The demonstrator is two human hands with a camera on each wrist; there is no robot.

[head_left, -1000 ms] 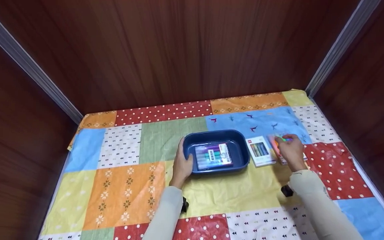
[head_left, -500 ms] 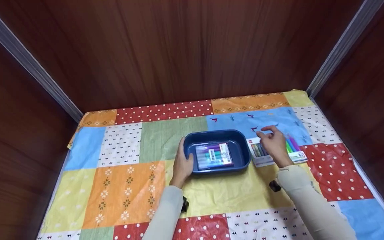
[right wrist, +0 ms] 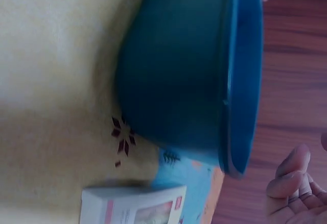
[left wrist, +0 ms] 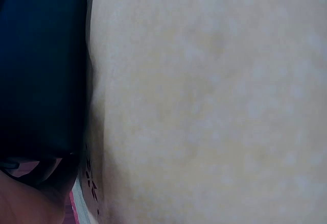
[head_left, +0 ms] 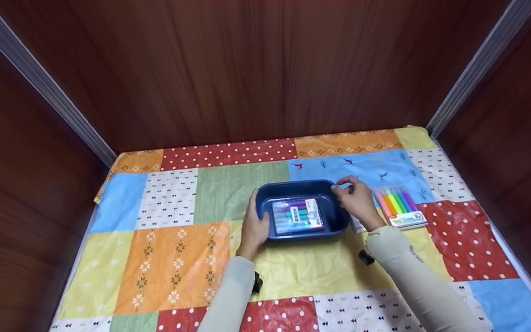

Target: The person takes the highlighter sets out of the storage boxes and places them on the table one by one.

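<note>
A dark blue plastic storage bin point(head_left: 302, 237) stands in the middle of the table, its deep side wall point(right wrist: 179, 71) close in the right wrist view. My left hand point(head_left: 254, 228) grips its left end, thumb over the rim and fingers outside. Inside lies a clear pack of purple and teal pens point(head_left: 295, 216) with a white label. My right hand point(head_left: 355, 200) hovers at the bin's right rim with bent fingers and nothing seen between them. Under that hand a white box point(head_left: 357, 226) with a red logo is mostly hidden in the head view.
To the right of the right hand lies a clear pack of bright markers point(head_left: 397, 207) with a white label. A patchwork tablecloth point(head_left: 173, 267) covers the table. Dark wood panels point(head_left: 265, 69) rise behind and at both sides.
My right hand has moved left from the marker pack, across the white box, to the bin's right rim. The marker pack now shows uncovered. My left hand stays on the bin.
</note>
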